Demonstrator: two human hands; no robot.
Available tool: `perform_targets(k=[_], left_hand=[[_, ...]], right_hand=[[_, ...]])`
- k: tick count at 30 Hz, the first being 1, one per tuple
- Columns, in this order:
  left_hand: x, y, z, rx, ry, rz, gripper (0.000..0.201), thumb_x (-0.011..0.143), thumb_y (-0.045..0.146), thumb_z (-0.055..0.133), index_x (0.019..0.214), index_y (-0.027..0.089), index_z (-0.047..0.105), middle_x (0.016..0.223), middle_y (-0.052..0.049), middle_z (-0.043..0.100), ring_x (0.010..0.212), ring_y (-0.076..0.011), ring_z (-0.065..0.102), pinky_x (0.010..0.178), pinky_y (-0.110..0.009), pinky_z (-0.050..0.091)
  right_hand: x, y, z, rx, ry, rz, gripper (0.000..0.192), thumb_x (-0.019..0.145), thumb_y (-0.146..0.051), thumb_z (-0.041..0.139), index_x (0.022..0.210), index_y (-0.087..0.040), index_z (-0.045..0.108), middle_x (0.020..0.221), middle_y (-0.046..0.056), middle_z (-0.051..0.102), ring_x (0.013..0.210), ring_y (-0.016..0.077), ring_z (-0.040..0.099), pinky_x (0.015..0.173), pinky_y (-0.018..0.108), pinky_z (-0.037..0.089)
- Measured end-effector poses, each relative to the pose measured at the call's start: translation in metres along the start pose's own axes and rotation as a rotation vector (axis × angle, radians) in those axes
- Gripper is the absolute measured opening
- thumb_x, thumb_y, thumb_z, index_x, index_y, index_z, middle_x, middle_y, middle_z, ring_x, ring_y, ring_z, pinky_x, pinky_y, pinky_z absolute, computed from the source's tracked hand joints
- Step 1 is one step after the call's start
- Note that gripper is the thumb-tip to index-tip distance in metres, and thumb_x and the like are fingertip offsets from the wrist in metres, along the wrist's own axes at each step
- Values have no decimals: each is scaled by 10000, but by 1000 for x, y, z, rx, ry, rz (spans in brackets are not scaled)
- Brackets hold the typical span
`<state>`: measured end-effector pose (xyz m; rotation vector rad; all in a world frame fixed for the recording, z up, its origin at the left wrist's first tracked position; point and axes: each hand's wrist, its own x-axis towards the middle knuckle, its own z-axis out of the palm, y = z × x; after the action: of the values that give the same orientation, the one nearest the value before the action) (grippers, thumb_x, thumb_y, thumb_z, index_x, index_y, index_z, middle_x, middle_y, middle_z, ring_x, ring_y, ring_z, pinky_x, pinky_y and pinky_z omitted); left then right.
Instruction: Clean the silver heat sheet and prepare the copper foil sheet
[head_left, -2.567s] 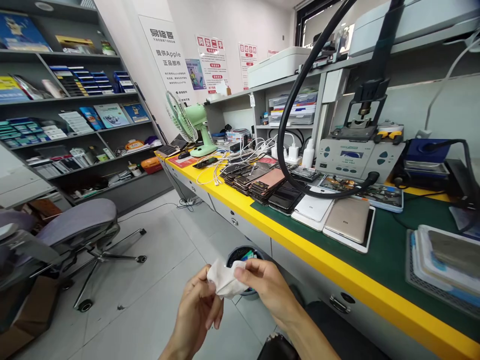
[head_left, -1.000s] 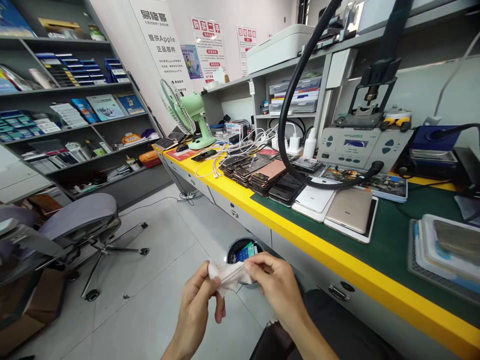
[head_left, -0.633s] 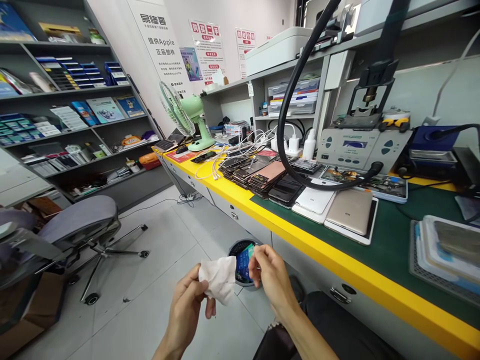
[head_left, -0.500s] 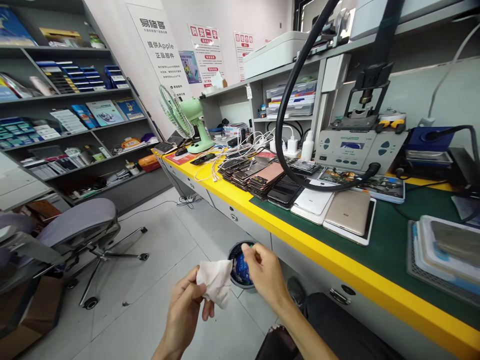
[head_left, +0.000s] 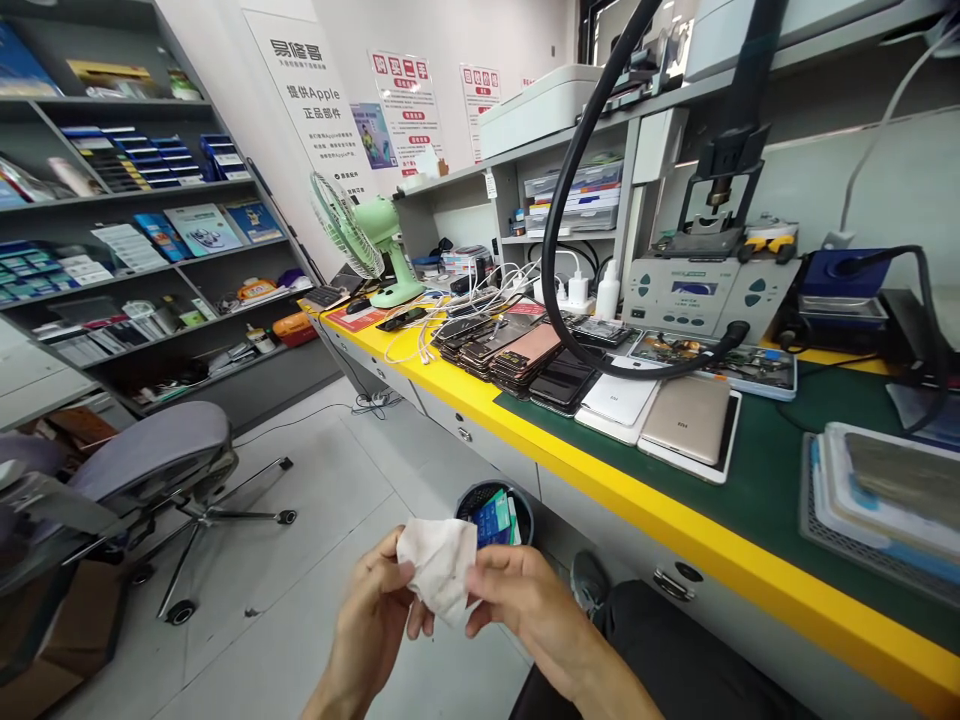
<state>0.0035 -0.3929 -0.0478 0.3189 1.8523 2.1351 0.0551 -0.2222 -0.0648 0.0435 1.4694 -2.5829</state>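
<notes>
A creased white tissue is stretched between my two hands, above the floor and in front of the bench. My left hand pinches its left edge between thumb and fingers. At the right edge, my right hand has its thumb and fingers closed on the tissue. Just beyond the hands stands a dark waste bin with blue and green packaging inside.
The yellow-edged workbench runs along the right, bearing stacked phones, a gold phone, a soldering station and a looping black hose. A wheeled chair stands left. A green fan is farther back.
My right hand has come down from over the bin and taken hold of the tissue's right side. The left hand keeps its grip. The view has shifted slightly.
</notes>
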Motion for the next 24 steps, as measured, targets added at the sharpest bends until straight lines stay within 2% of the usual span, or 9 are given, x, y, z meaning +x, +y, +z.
perform_targets(k=[2, 6, 9, 11, 16, 19, 24], left_hand=[[-2, 7, -3, 113, -14, 66, 229, 851, 338, 593, 684, 182, 605, 574, 27, 503, 405, -94, 420, 461, -264, 425], [-9, 28, -9, 372, -19, 257, 37, 817, 192, 720, 819, 201, 756, 734, -46, 656, 552, -124, 502, 509, -236, 410], [-16, 38, -11, 463, -39, 382, 170, 815, 129, 705, 869, 251, 810, 743, -64, 689, 587, -151, 551, 516, -240, 421], [-19, 40, -11, 467, -65, 424, 207, 843, 141, 664, 877, 273, 820, 782, -77, 711, 529, -145, 552, 453, -242, 412], [-22, 36, -8, 404, -95, 402, 235, 891, 175, 599, 816, 275, 798, 787, -64, 709, 431, -114, 524, 439, -266, 439], [-21, 34, -7, 358, -80, 360, 215, 898, 199, 593, 797, 271, 768, 784, -41, 704, 419, -102, 530, 470, -274, 455], [-21, 33, 4, 319, -31, 278, 186, 873, 320, 649, 759, 208, 745, 771, -46, 687, 430, -96, 536, 475, -265, 461]], right_hand=[[-4, -1, 0, -47, 41, -47, 326, 771, -446, 776, 834, -126, 762, 760, 105, 716, 718, 216, 640, 625, 298, 495], [-15, -7, -6, -194, 135, -214, 161, 847, -341, 737, 870, -196, 801, 823, 67, 725, 744, 198, 621, 693, 297, 484], [-24, -14, -11, -388, 187, -461, 193, 905, -245, 654, 798, -244, 815, 944, 68, 738, 871, 227, 671, 759, 302, 497], [-28, -17, -12, -468, 206, -553, 229, 918, -218, 626, 802, -266, 818, 980, 71, 742, 897, 237, 691, 752, 307, 516], [-30, -21, -12, -398, 218, -488, 202, 905, -239, 650, 787, -272, 811, 955, 70, 741, 831, 229, 688, 693, 305, 519], [-31, -24, -12, -333, 214, -442, 184, 891, -263, 662, 777, -254, 807, 943, 78, 735, 786, 223, 671, 641, 296, 499], [-34, -29, -16, -290, 177, -412, 170, 887, -270, 655, 816, -218, 801, 941, 92, 711, 831, 232, 650, 663, 297, 476]])
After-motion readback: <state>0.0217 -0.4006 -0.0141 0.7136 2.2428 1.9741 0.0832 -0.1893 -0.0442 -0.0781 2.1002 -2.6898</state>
